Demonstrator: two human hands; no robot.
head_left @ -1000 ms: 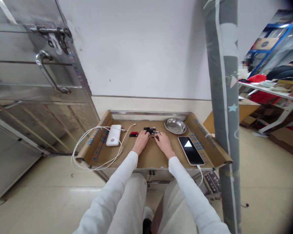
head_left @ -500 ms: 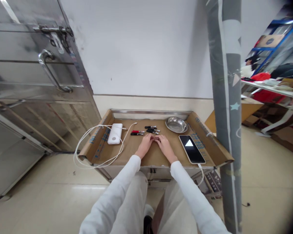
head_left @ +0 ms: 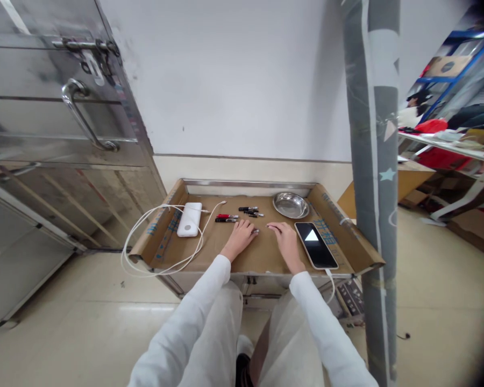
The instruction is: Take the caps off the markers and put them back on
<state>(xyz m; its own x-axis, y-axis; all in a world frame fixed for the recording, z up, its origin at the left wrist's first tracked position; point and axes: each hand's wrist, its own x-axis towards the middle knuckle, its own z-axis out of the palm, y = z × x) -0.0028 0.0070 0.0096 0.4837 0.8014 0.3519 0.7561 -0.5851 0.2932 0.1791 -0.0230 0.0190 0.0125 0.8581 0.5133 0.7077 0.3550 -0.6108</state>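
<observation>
My left hand (head_left: 242, 239) is closed on a short pen-like stick (head_left: 256, 231), whose silvery end sticks out past the fingers; the rest is hidden. To its right, my right hand (head_left: 284, 239) pinches a small thin piece (head_left: 268, 226), too small to name. A gap of bare brown cardboard lies between the two hands. Just beyond my left hand lie more short pen-like sticks with silvery ends: a red one (head_left: 225, 216), a black one beside it (head_left: 225, 220), and a black group (head_left: 249, 209) farther right.
The cardboard-lined cart top (head_left: 210, 258) has raised sides. A white power bank (head_left: 190, 219) with a looped white cable (head_left: 145, 219) lies left. A steel dish (head_left: 291, 205) stands back right, above a phone (head_left: 317, 247) on a cable. A wrapped grey column (head_left: 377, 161) rises at right.
My hands were together at the fingertips and have moved apart, the right one going right. A silvery end now shows at my left fingers and a small piece at my right.
</observation>
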